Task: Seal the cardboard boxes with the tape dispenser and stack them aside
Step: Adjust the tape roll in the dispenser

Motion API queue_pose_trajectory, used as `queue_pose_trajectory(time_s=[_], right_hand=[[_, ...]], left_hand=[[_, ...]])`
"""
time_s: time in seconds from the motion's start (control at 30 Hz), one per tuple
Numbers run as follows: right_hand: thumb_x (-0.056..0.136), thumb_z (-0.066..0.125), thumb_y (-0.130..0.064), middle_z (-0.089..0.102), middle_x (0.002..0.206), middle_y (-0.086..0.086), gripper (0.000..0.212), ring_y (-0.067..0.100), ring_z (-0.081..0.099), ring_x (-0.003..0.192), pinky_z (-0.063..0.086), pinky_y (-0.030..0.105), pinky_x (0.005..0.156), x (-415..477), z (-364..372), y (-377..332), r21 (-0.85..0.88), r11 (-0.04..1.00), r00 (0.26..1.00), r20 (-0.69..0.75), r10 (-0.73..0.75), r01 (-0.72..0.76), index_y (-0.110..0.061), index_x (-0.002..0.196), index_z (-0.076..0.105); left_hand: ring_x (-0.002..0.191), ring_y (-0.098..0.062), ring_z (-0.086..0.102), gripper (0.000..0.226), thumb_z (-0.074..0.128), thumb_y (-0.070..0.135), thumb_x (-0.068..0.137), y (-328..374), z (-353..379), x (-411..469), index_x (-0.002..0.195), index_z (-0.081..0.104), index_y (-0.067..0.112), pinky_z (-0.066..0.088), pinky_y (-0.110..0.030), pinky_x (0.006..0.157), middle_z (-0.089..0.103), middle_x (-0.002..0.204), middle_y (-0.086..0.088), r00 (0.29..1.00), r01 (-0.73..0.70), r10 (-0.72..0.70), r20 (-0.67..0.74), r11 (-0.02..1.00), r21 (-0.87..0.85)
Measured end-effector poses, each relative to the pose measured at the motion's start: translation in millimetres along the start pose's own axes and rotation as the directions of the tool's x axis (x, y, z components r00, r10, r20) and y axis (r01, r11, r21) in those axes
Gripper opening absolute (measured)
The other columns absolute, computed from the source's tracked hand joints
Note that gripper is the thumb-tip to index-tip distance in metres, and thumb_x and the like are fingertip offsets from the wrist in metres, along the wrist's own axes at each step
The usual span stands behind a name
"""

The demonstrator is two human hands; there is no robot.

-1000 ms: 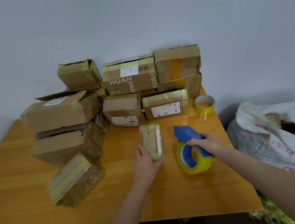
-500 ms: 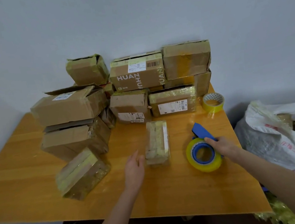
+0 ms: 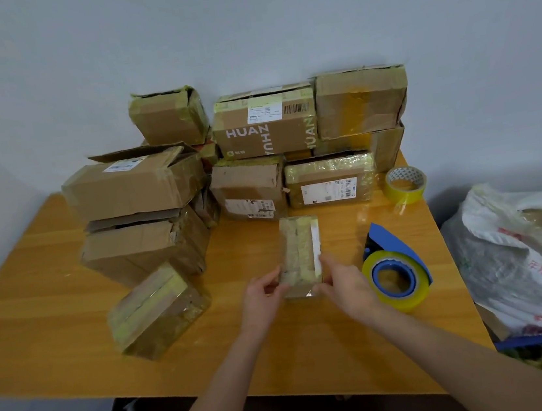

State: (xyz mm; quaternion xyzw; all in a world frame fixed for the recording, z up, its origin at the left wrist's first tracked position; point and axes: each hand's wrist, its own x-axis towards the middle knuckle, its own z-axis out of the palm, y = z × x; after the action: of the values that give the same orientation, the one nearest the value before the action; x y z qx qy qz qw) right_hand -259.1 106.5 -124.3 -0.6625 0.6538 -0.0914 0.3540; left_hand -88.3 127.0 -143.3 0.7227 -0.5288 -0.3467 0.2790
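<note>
Tabletop (image 3: 55,320): small taped box (image 3: 301,253), long axis pointing away, near end gripped between left hand (image 3: 261,297) and right hand (image 3: 348,286) fingers.

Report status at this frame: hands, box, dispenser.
Left hand and right hand grip the small taped box from both sides. Tape dispenser set down on table, beside right hand. Nothing in the way.

Left hand (image 3: 262,297) and right hand (image 3: 346,286) grip the small taped box (image 3: 300,253) beside the tape dispenser (image 3: 395,272)
</note>
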Motion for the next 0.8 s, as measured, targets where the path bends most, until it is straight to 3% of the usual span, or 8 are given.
queue_pose_trajectory(time_s=[0.1,0.17,0.27,0.37,0.43,0.53,0.67,0.8], right_hand=[[0.093,0.064,-0.029,0.069,0.101,0.006,0.056,0.025,0.066,0.09,0.055,0.037,0.074,1,1,-1,-0.089,0.996,1.0,-0.013,-0.028,0.026,-0.021,0.141,0.036],[0.094,0.061,-0.03,0.07,0.098,0.006,0.05,0.025,0.066,0.088,0.055,0.036,0.07,1,2,-2,-0.143,0.988,0.998,-0.027,-0.061,0.057,-0.02,0.138,0.037],[0.095,0.059,-0.031,0.069,0.098,0.006,0.046,0.025,0.066,0.086,0.046,0.031,0.061,4,3,-2,-0.251,0.963,0.994,-0.031,-0.106,0.095,-0.018,0.134,0.038],[0.095,0.058,-0.034,0.068,0.104,0.007,0.048,0.028,0.066,0.091,0.042,0.033,0.063,6,6,-5,-0.38,0.918,0.991,-0.032,-0.131,0.109,-0.015,0.133,0.035],[0.094,0.058,-0.037,0.067,0.105,0.008,0.051,0.029,0.066,0.091,0.043,0.035,0.063,7,6,-7,-0.425,0.899,0.992,-0.023,-0.122,0.101,-0.014,0.132,0.035],[0.088,0.065,-0.045,0.067,0.104,0.009,0.055,0.03,0.066,0.092,0.042,0.035,0.062,14,1,-8,-0.434,0.896,0.995,0.019,-0.095,0.094,-0.013,0.124,0.038],[0.089,0.066,-0.039,0.066,0.105,0.01,0.057,0.03,0.065,0.092,0.041,0.034,0.062,16,3,-11,-0.399,0.913,0.996,0.022,-0.087,0.089,-0.011,0.128,0.036],[0.089,0.068,-0.033,0.065,0.107,0.01,0.059,0.029,0.065,0.095,0.043,0.033,0.065,13,1,-14,-0.35,0.936,0.999,0.016,-0.037,0.04,-0.01,0.132,0.035]], left_hand=[[0.082,0.0,0.056,0.052,0.071,0.013,0.084,-3,-3,0,0.132,0.055,0.026,0.049,-0.007,0.068,0.063,0.115,0.002,0.999,-0.033,0.032,0.01,0.998,0.044],[0.084,0.001,0.059,0.057,0.074,0.011,0.081,-3,-1,0,0.133,0.053,0.021,0.047,-0.008,0.082,0.067,0.117,0.002,0.995,-0.095,0.096,0.002,0.986,0.14],[0.093,-0.006,0.065,0.059,0.073,0.015,0.082,-3,0,1,0.136,0.05,0.018,0.049,-0.016,0.091,0.068,0.117,-0.002,0.984,-0.176,0.18,0.008,0.946,0.274],[0.092,-0.017,0.068,0.055,0.07,0.021,0.086,-2,-1,3,0.137,0.05,0.018,0.056,-0.032,0.084,0.071,0.109,-0.006,0.981,-0.19,0.193,0.028,0.914,0.358],[0.085,-0.02,0.068,0.05,0.069,0.026,0.087,-1,-2,4,0.132,0.049,0.018,0.057,-0.035,0.074,0.071,0.101,-0.006,0.981,-0.189,0.186,0.05,0.884,0.428],[0.082,-0.021,0.068,0.048,0.07,0.032,0.085,0,-3,6,0.123,0.045,0.016,0.056,-0.034,0.068,0.071,0.095,-0.005,0.984,-0.176,0.154,0.086,0.859,0.48],[0.082,-0.018,0.067,0.04,0.073,0.027,0.083,1,-1,10,0.115,0.053,0.013,0.056,-0.033,0.069,0.071,0.095,-0.006,0.992,-0.125,0.099,0.081,0.889,0.44],[0.088,-0.017,0.066,0.054,0.075,0.02,0.081,10,-5,16,0.13,0.051,0.016,0.052,-0.025,0.071,0.07,0.103,-0.006,0.989,-0.106,0.055,0.135,0.907,0.407]])
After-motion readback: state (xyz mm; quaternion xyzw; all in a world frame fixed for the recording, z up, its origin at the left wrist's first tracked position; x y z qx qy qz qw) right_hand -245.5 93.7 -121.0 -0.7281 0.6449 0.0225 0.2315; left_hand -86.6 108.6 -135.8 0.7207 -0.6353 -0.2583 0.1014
